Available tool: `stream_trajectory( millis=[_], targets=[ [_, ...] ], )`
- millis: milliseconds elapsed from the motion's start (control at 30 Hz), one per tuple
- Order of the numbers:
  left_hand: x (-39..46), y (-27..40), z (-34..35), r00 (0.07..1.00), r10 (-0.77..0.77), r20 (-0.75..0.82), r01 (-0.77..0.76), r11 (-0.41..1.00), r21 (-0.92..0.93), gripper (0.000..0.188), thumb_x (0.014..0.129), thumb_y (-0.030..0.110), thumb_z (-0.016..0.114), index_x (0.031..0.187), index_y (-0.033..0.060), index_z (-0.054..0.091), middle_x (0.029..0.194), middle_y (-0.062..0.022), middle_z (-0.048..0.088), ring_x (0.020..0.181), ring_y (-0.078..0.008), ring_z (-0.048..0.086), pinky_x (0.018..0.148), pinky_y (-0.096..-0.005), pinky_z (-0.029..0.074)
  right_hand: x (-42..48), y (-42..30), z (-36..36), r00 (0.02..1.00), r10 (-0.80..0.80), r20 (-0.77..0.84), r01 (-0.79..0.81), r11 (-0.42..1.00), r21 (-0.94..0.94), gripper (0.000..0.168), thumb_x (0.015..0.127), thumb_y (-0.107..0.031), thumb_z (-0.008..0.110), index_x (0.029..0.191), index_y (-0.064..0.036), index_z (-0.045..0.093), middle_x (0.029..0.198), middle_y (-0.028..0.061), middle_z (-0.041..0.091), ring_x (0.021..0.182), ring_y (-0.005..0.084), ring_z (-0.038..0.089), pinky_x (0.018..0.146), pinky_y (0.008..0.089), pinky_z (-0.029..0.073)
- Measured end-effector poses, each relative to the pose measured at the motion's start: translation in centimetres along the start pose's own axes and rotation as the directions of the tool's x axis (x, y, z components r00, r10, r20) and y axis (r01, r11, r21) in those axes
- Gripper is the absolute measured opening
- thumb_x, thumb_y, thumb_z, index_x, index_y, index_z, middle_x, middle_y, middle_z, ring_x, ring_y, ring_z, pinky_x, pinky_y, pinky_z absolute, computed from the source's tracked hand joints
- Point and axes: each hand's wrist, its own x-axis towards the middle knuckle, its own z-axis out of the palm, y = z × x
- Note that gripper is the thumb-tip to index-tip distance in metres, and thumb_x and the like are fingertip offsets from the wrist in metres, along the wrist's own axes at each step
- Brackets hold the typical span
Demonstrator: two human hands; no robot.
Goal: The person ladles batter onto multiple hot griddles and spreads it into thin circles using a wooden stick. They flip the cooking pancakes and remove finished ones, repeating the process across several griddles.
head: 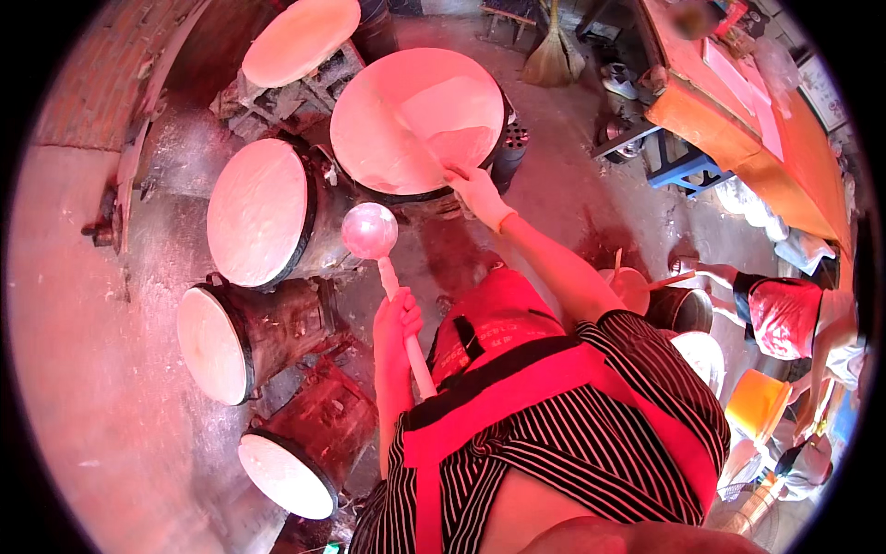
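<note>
My right hand [477, 196] pinches the near edge of a thin pale sheet [446, 104] on a round griddle [353, 149]. The sheet is partly lifted, and a fold crosses the round surface. My left hand [396, 325] is closed around the light handle [419, 367] of a ladle-like tool. Its round shiny head [370, 230] points up and away from me, just short of the griddle's near rim. Whether the head is hollow cannot be seen. I wear a red apron [502, 305] over a striped top.
Several drum-shaped stoves with pale round tops, one nearest [257, 212], stand at left. A broom [554, 59] stands ahead. At right are an orange-covered table [747, 145], a blue stool [689, 166], an orange bucket [758, 405] and another person in a red apron [782, 318].
</note>
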Motion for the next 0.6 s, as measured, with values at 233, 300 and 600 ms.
stream_trajectory(
  millis=[233,300,600],
  targets=[
    [-0.4,0.1,-0.3,0.997,0.028,-0.07,-0.021,0.995,0.099,0.01,0.096,0.01,0.055,0.102,0.0026,0.051,0.077,-0.001,0.048,0.054,-0.0044,0.038,0.041,-0.0174,0.028,-3.8,2.4,-2.5,0.928,-0.098,-0.36,0.109,0.994,0.009,0.037,0.095,-0.013,0.056,0.13,0.0,0.056,0.122,0.0032,0.063,0.109,0.0096,0.056,0.097,0.0247,0.041],
    [-0.4,0.1,0.0,0.998,0.026,-0.066,-0.02,0.994,0.103,0.011,0.096,0.01,0.055,0.102,0.0026,0.05,0.077,-0.0009,0.048,0.054,-0.0044,0.038,0.041,-0.0175,0.028,-4.2,2.1,-0.2,0.968,-0.088,-0.237,0.091,0.996,0.002,0.036,0.095,-0.014,0.057,0.127,0.001,0.057,0.12,0.0046,0.064,0.109,0.0095,0.056,0.096,0.0253,0.041],
    [0.6,0.3,2.1,0.998,-0.04,-0.049,0.049,0.979,0.198,0.013,0.095,0.012,0.057,0.103,0.0047,0.051,0.076,0.0005,0.048,0.054,-0.0046,0.038,0.042,-0.0179,0.029,1.3,-0.1,-7.2,0.994,0.107,-0.029,-0.107,0.994,-0.017,0.037,0.096,-0.019,0.058,0.13,-0.004,0.057,0.086,-0.0055,0.058,0.068,0.0021,0.045,0.061,0.0212,0.036]
  ],
)
